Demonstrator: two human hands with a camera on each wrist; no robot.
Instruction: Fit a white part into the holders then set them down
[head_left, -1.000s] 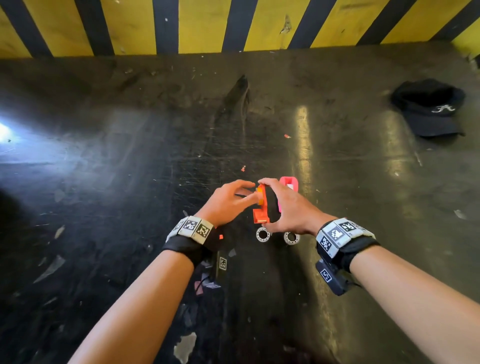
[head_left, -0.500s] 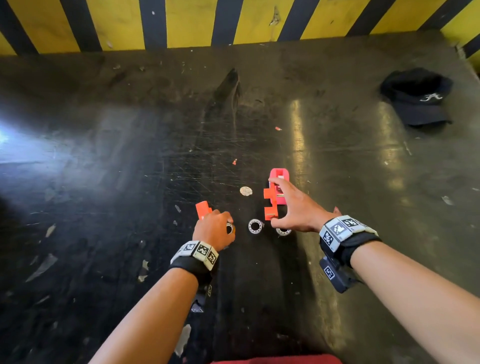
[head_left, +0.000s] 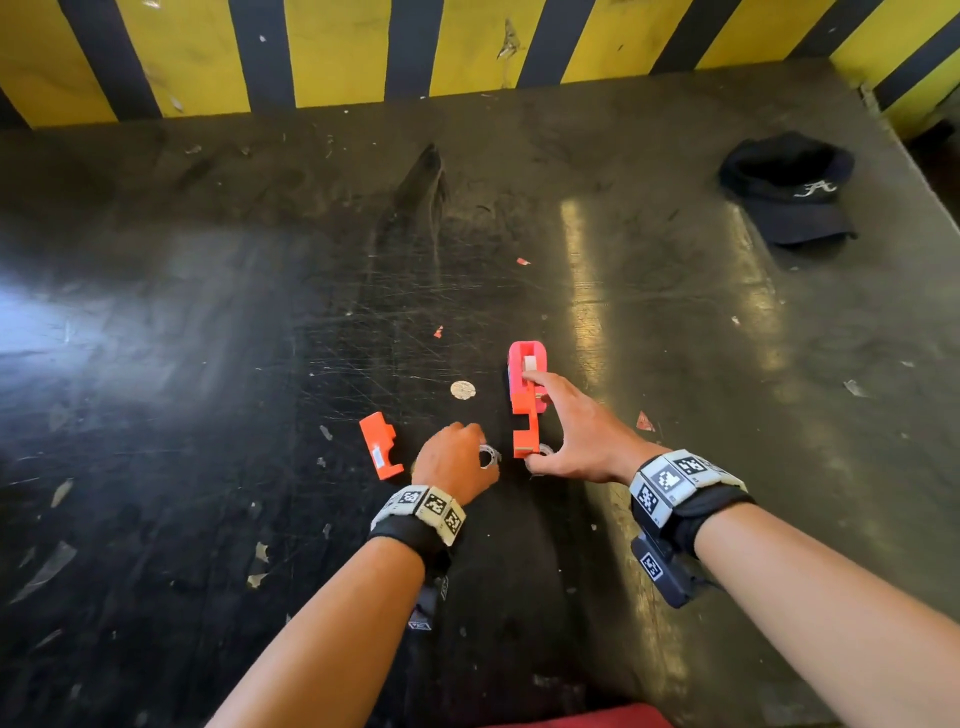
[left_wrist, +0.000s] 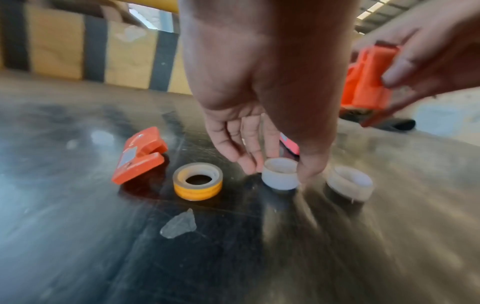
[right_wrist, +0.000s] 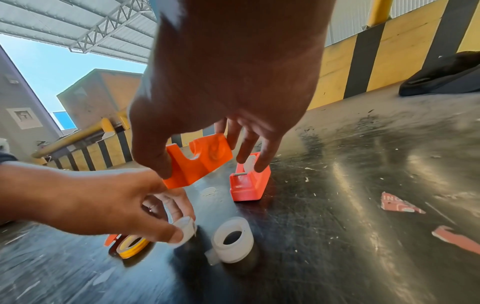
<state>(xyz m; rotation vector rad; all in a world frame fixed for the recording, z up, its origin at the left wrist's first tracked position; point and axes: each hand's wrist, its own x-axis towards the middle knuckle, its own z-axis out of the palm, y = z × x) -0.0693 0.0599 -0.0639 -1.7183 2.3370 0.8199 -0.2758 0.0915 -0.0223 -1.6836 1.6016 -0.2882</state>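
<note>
My left hand (left_wrist: 259, 86) pinches a white tape roll (left_wrist: 280, 175) narrowly between thumb and fingertips, on the black floor (head_left: 208, 364). My right hand (right_wrist: 221, 82) holds an orange dispenser half (right_wrist: 198, 160) in a wide span, above the red dispenser (right_wrist: 248, 183). Another white roll (right_wrist: 232, 239) lies just beside.

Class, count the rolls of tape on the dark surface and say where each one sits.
3. The yellow roll lies flat beside the loose orange piece; the middle white roll is pinched by the left hand; the other white roll lies to its right. More may be hidden.
</note>
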